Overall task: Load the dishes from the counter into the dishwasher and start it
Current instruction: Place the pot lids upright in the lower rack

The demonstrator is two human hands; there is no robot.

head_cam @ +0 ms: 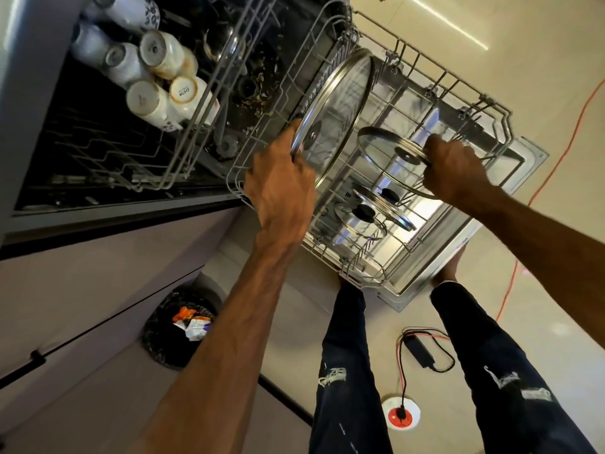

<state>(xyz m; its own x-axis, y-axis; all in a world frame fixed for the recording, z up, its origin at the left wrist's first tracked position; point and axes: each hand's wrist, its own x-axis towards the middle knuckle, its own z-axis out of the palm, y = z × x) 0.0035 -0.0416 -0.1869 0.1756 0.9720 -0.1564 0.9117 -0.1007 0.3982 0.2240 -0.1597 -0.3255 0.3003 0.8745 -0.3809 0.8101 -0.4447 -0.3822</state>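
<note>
Your left hand (281,188) is curled round the metal rim of the large lid (340,109), which stands on edge and leans at the tub end of the lower rack (363,283). Your right hand (453,168) is clamped on the medium lid (386,149) at its knob and holds it tilted over the middle of the rack. I cannot tell whether either lid's bottom edge already sits between the tines. Two small lids (360,221) lie knob-up nearer the rack's front corner, so the free rows seem to be behind them. Seat one lid at a time. Lower the medium lid until you feel its rim drop between two tines, then let it lean against them before you let go of the knob. Do the same with the large lid at the tub end, and check that it does not stand so tall that it fouls the upper rack (183,139) of mugs (163,103) above and beyond the lower rack. Glass on wire slips easily, so release slowly. Leave a gap between neighbouring lids so water can reach both faces.
</note>
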